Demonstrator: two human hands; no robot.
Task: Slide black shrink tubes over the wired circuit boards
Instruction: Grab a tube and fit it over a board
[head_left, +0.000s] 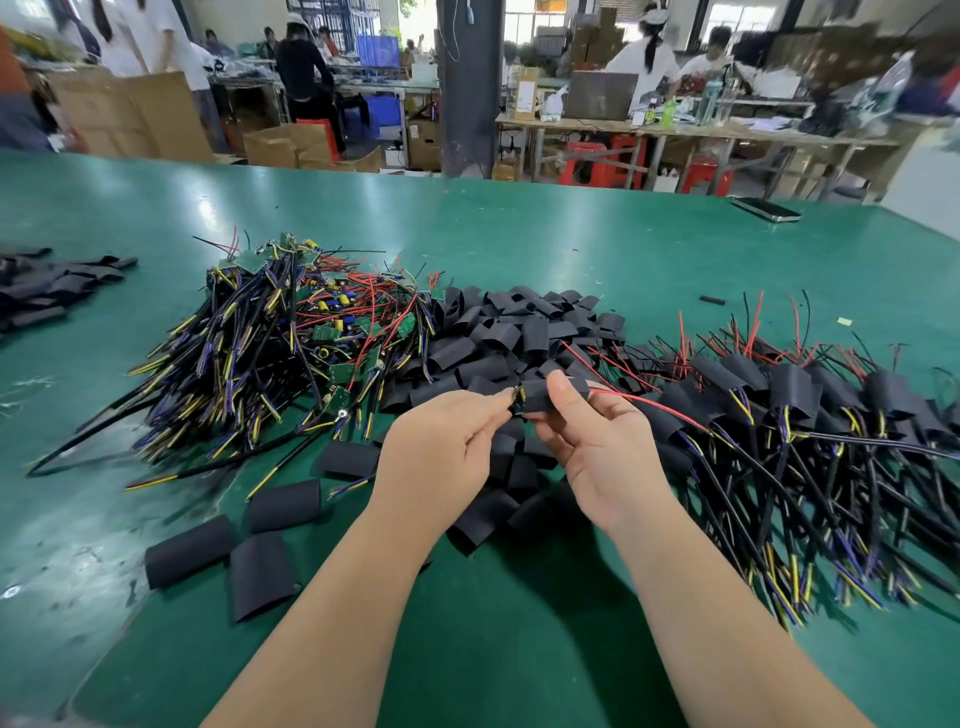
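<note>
- Right hand (587, 441) pinches a black tube (540, 397) mid-table; left hand (441, 441) pinches the board end (518, 399) poking from it.
- Sleeved pile (805, 410) sits right; bare-board heap (291, 338) left looks big, so loads to go.

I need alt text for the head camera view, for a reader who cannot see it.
Two bare hands work over a green table: the right hand grips a black shrink tube while the left hand pinches the wired board at its end. A heap of bare wired boards lies on the left, loose tubes in the middle, sleeved boards on the right.
</note>
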